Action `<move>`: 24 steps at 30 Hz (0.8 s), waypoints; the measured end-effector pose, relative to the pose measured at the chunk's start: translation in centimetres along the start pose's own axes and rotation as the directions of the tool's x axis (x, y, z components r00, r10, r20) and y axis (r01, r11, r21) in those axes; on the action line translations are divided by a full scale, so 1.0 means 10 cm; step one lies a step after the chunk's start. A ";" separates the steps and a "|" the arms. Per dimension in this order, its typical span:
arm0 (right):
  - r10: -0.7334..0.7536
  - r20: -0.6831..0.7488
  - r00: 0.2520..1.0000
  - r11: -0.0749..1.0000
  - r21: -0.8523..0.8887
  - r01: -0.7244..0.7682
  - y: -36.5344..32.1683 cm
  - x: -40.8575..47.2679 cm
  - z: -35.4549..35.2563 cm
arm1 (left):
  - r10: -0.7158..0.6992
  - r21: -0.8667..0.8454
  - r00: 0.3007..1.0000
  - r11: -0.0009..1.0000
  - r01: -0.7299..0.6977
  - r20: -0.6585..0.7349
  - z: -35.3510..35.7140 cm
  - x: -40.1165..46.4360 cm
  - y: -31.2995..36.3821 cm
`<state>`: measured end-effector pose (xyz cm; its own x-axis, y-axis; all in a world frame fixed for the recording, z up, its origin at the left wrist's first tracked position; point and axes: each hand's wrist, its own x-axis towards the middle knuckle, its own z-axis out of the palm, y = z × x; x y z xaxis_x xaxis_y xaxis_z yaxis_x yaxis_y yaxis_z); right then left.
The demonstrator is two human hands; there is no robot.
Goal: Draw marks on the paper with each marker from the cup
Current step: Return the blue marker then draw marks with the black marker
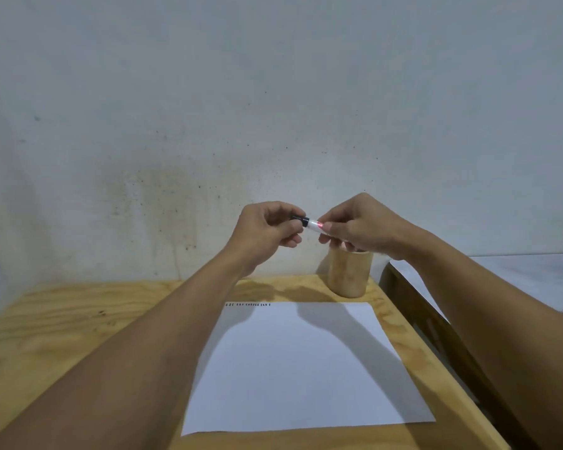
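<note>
Both hands hold 1 marker (pixel 310 223) aloft above the paper (pixel 299 368): left hand (pixel 267 227) pinched on the black cap, right hand (pixel 358 227) closed on the white barrel. Cup (pixel 348 274) at 1 o'clock of the paper. Risk: cap pops free abruptly, hand jerks, knocks cup or streaks ink.

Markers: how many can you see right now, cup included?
1. The marker is held in the air between the left hand and right hand, above the cup. The right hand covers the cup's mouth, so more may be hidden inside.
</note>
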<state>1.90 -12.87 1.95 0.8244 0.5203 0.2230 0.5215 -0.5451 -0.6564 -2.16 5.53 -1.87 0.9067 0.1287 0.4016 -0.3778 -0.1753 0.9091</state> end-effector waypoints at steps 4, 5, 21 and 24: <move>-0.088 -0.006 0.996 0.993 -0.079 0.087 -0.07 -0.04 0.18 | 0.007 0.089 0.999 0.996 -0.003 -0.049 -0.14 -0.11 -0.03; -0.107 -0.024 0.994 0.989 -0.108 0.104 -0.08 -0.03 0.23 | -0.002 0.101 0.998 0.995 0.009 -0.066 -0.16 -0.13 -0.03; 0.087 0.167 0.982 0.348 0.919 -0.187 0.11 -0.18 0.78 | -0.048 0.490 0.967 0.855 0.169 -0.251 -0.73 -0.61 -0.82; 0.098 0.082 0.992 0.294 0.950 -0.107 0.21 -0.19 0.99 | -0.062 0.570 0.959 0.792 0.216 -0.277 -0.82 -0.66 -0.97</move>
<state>-0.79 -8.54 -6.95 0.8510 0.5160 0.0977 -0.1443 0.4086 -0.9013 -6.05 14.41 -12.45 0.8407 0.4051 0.3593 0.0036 -0.6678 0.7444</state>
